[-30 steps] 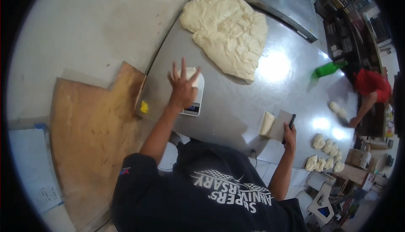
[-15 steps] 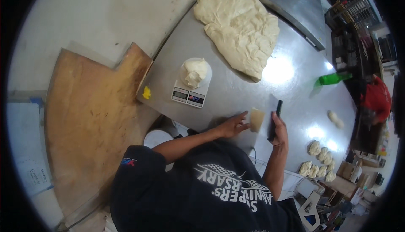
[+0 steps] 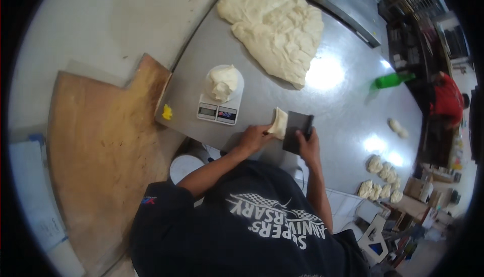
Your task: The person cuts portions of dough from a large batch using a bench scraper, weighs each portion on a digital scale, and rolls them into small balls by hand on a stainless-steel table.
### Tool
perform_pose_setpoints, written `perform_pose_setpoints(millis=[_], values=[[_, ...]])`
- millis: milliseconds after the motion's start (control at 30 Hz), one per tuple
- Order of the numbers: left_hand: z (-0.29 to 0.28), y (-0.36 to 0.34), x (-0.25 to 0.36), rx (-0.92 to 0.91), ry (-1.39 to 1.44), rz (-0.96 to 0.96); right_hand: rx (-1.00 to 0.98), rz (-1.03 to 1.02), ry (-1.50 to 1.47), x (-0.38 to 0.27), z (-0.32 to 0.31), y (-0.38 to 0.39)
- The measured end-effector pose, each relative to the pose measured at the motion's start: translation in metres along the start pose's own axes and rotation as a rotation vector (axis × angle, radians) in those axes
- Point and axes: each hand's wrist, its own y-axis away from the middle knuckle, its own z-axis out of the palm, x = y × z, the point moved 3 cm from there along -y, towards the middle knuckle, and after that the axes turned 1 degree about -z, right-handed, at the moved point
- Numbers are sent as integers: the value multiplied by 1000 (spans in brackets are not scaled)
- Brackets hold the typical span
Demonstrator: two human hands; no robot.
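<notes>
My left hand (image 3: 255,139) pinches a small piece of dough (image 3: 279,122) near the front edge of the steel table. Just right of it, my right hand (image 3: 309,147) grips a dough scraper (image 3: 295,133) by its dark handle, with the flat blade facing the dough. To the left stands a white kitchen scale (image 3: 220,110) with a lump of dough (image 3: 222,83) on its round plate. Behind both hands spreads a large mass of dough (image 3: 277,22).
A green bottle (image 3: 394,80) lies on the table (image 3: 348,120) at the right. Several small dough pieces (image 3: 385,173) sit near the right front corner, a longer one (image 3: 398,128) beyond them. A wooden board (image 3: 106,161) is at left. A person in red (image 3: 446,103) stands far right.
My left hand has closed on the small dough piece. The scraper has turned from edge-on to showing its blade and moved left, close to the dough. The whole view has shifted slightly.
</notes>
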Motion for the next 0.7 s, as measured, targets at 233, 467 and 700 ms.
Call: perform_pose_setpoints(millis=[233,467,700], values=[[-26,2,-1,40,62,-109,-137,-83,138,-16,43,-4],[-33,6,0,91,-148,34,-148,-98,164,-13,59,-6],[-33,7,4,111,-354,211,-130,-32,248,0,83,-1]])
